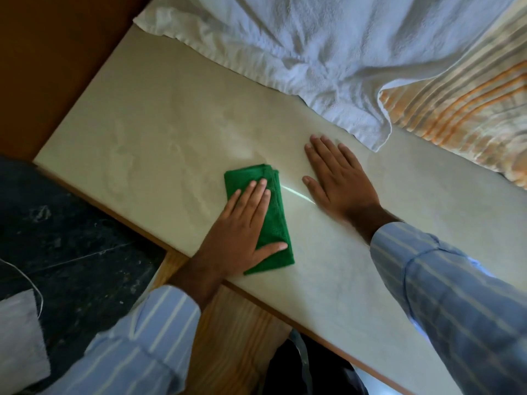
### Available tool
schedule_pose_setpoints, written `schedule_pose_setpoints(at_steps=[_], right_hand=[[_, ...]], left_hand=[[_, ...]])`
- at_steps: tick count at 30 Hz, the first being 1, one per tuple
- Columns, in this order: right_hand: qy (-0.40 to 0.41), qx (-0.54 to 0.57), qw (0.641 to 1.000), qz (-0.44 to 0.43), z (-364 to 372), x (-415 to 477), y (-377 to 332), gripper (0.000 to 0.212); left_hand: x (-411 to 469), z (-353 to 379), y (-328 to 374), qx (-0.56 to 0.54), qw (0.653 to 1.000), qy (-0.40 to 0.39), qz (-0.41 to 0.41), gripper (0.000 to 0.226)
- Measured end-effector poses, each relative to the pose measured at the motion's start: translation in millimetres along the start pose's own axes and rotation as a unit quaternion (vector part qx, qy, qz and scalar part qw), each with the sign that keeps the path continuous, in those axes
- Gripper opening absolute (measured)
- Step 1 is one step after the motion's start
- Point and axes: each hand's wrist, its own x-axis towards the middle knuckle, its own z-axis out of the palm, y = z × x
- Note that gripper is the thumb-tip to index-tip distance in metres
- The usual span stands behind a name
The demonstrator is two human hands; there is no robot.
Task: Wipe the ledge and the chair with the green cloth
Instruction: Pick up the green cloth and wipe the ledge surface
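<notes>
A folded green cloth (273, 220) lies flat on the pale stone ledge (148, 132), near its front edge. My left hand (239, 226) presses down on the cloth with fingers spread over it. My right hand (336, 178) rests palm-down on the bare ledge just right of the cloth, holding nothing. No chair can be made out for certain.
A rumpled white towel (299, 44) covers the ledge's far side, with an orange-striped fabric (467, 109) at the far right. A dark stone floor (71, 240) lies at the lower left. A wooden surface (236, 332) sits below the ledge's front edge.
</notes>
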Motion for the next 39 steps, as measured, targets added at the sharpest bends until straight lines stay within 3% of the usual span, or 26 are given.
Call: schedule_pose_setpoints(at_steps=[5,9,13,16,19,25,29,33,35,37,39], right_hand=[[-0.006,0.003,1.0,-0.004,1,0,1,0.066],[0.01,0.013,1.0,-0.005,3,1,1,0.066],[0.022,0.024,0.999,-0.003,4,0,1,0.065],[0.013,0.025,1.0,-0.005,2,1,0,0.066],[-0.002,0.025,1.0,-0.001,1,0,1,0.066],[-0.03,0.034,0.999,0.0,-4,-1,-1,0.068],[-0.063,0.073,0.995,0.021,-13,0,-6,0.067],[-0.073,0.148,0.984,0.07,-32,4,-28,0.068],[-0.092,0.131,0.986,0.049,-40,-5,-49,0.072],[-0.13,0.124,0.983,0.041,-40,-15,-68,0.064],[-0.154,0.192,0.964,0.1,-40,-17,-82,0.052]], left_hand=[[75,-23,-24,-0.002,0.997,-0.018,-0.079,0.109],[107,-32,-82,-0.03,0.985,-0.014,-0.168,0.109],[76,-33,-152,-0.069,0.939,0.011,-0.335,0.106],[54,-32,-149,-0.089,0.913,0.021,-0.399,0.105],[45,-25,-93,-0.095,0.907,0.024,-0.41,0.107],[44,-15,36,-0.084,0.945,0.026,-0.316,0.111],[42,-27,24,-0.122,0.946,0.038,-0.299,0.098],[27,-39,-19,-0.123,0.912,0.152,-0.359,0.062],[20,-39,-34,-0.13,0.897,0.135,-0.4,0.06],[20,-38,-42,-0.143,0.895,0.11,-0.409,0.055],[25,-41,-44,-0.188,0.883,0.099,-0.418,0.048]])
